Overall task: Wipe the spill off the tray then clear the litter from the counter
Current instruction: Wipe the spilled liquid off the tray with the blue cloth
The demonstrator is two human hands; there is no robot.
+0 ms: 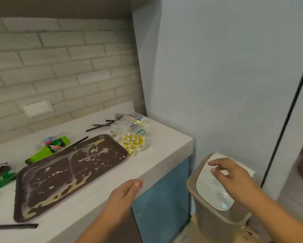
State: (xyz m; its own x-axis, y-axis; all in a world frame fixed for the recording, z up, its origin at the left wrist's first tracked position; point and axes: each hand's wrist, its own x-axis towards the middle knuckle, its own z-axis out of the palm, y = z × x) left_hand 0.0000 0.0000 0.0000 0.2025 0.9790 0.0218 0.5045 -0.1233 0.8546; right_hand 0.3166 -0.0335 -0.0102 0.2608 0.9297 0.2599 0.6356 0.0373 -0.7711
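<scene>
Overlapping bin lid (210, 188), R hand (232, 175) blurry; contact unclear.

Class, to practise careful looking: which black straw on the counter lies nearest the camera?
The straw lying alone in front of the tray; the other straws lie beyond it, toward the brick wall.

Left hand (125, 192): lower centre of the frame, bare, back of the hand uppermost, fingers (136, 183) straight and close together, pointing toward the upper right; holds nothing.
Left forearm (96, 225): bare, rising from the bottom edge.
Right hand (234, 178): lower right of the frame, palm down, fingers (215, 163) spread and loosely bent, pointing left; holds nothing.
Right forearm (276, 214): bare, entering from the lower right corner.
Hands well apart.
</scene>
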